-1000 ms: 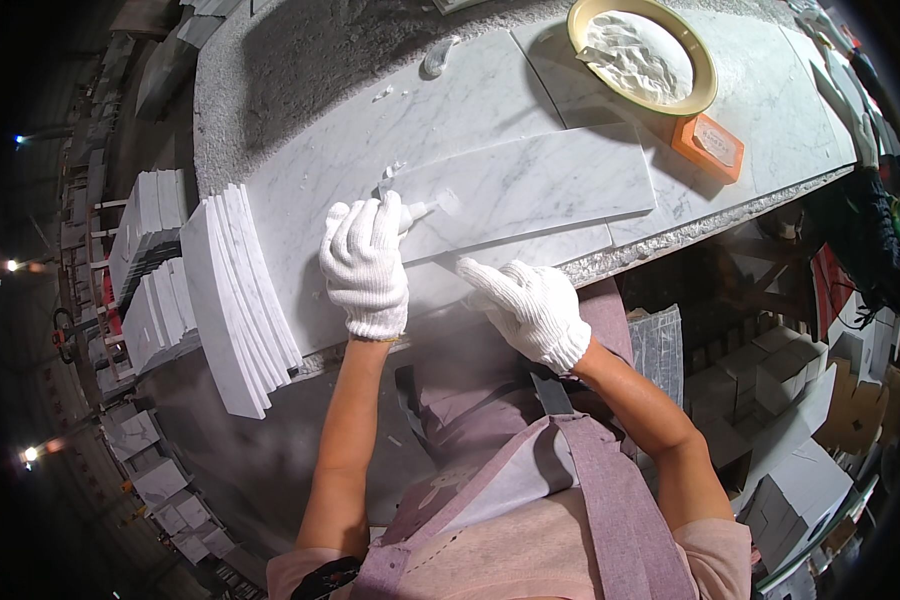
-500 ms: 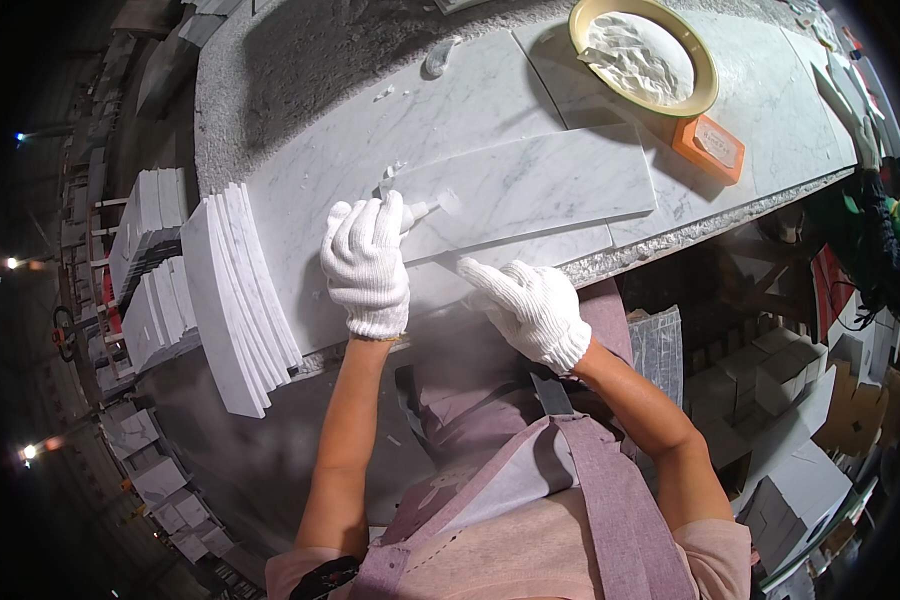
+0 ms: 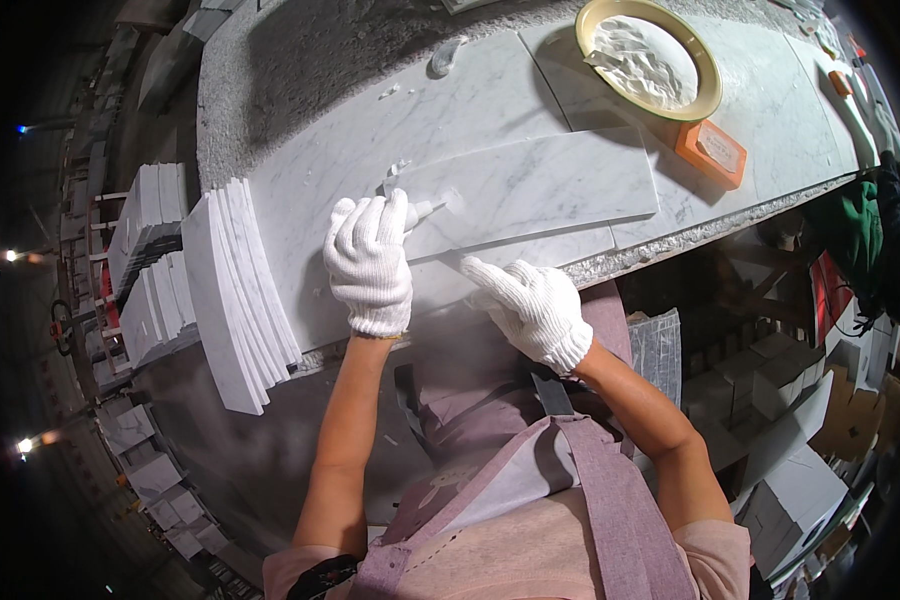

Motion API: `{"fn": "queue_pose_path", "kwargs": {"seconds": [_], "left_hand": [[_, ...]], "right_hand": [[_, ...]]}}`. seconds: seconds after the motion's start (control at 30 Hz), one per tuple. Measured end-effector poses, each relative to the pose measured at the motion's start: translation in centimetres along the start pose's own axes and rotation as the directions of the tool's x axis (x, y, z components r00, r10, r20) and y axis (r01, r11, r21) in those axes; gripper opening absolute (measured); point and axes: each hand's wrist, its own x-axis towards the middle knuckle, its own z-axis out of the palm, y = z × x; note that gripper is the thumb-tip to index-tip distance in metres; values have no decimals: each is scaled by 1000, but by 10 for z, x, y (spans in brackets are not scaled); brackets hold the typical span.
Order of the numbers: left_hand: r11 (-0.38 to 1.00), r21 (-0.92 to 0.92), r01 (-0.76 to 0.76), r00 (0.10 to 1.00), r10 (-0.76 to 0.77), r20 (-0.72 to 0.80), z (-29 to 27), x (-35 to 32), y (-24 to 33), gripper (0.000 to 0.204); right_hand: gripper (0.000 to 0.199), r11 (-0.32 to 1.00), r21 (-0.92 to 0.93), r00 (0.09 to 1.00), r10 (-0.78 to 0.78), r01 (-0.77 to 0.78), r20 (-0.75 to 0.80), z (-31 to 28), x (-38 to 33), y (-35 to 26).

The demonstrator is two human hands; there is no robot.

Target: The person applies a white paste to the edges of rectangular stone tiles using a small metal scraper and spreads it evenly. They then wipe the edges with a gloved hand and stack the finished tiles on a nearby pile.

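Note:
A long grey-veined white marble strip [image 3: 560, 185] lies on larger marble slabs. My left hand [image 3: 368, 255], in a white knitted glove, is closed round a small white squeeze bottle [image 3: 416, 213]. The bottle's thin nozzle points right, over a small pale smear [image 3: 452, 200] near the strip's left end. My fingers hide most of the bottle. My right hand [image 3: 530, 310], gloved alike, hovers at the near edge of the work surface. Its index finger stretches toward the strip while the other fingers bend loosely, and I see nothing held in it.
At the back right stand a yellow-rimmed bowl [image 3: 708, 92] of white powder and an orange box [image 3: 711, 154]. Thin marble pieces [image 3: 240, 290] lean at the left edge. White crumbs [image 3: 398, 166] and a clear lump [image 3: 447, 57] lie on the slab. Another person's green clothing [image 3: 850, 222] shows far right.
The bottle's nozzle has tipped slightly over the smear. My hands stay almost in place. At the far right, the other person has shifted, and an orange-ended object now shows there.

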Motion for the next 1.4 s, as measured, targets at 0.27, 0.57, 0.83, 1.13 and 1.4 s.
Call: {"fn": "queue_pose_path", "kwargs": {"seconds": [0.27,0.57,0.83,1.13,1.4], "left_hand": [[1000,-10,8,1000,-9,-15,3,-4,-2,36],[908,75,413,903,-419,95,-7,-41,6,64],[982,-36,184,981,-186,-60,-49,-91,-7,69],[989,59,133,991,-133,-8,-58,-110,2,62],[992,89,92,994,-96,44,-61,-107,2,62]], "right_hand": [[56,1000,14,1000,17,-18,6,-3,4,-3],[51,955,160,968,245,-249,47,-29,-5,-11],[58,954,226,967,228,-199,-111,-41,-31,-3],[45,917,215,941,336,-337,38,-36,-39,-1],[46,925,172,941,335,-340,58,-41,-38,-3]]}}
